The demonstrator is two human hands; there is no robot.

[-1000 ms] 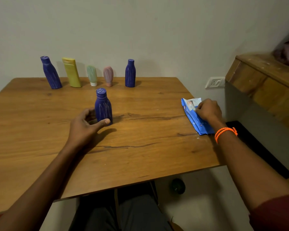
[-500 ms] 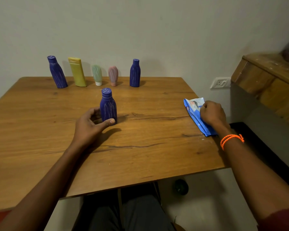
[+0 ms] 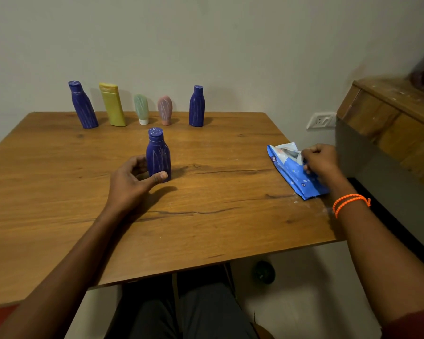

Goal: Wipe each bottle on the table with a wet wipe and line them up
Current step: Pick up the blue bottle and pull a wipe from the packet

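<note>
**Here, one bottle in hand, wipes pack at the table's right edge**

Upright near the middle of the wooden table point(image 3: 206, 192) stands a dark blue bottle point(image 3: 158, 155); the left hand point(image 3: 130, 182) curls round its base, thumb across the front. The right hand point(image 3: 321, 160) rests on the blue wet wipe pack point(image 3: 291, 172), fingers curled and pinching at its opened top. Along the far edge stand five more bottles in a row: a blue bottle point(image 3: 82, 106), a yellow one point(image 3: 112, 105), a green tube point(image 3: 141, 108), a pink tube point(image 3: 165, 110) and another blue bottle point(image 3: 196, 107).
</note>
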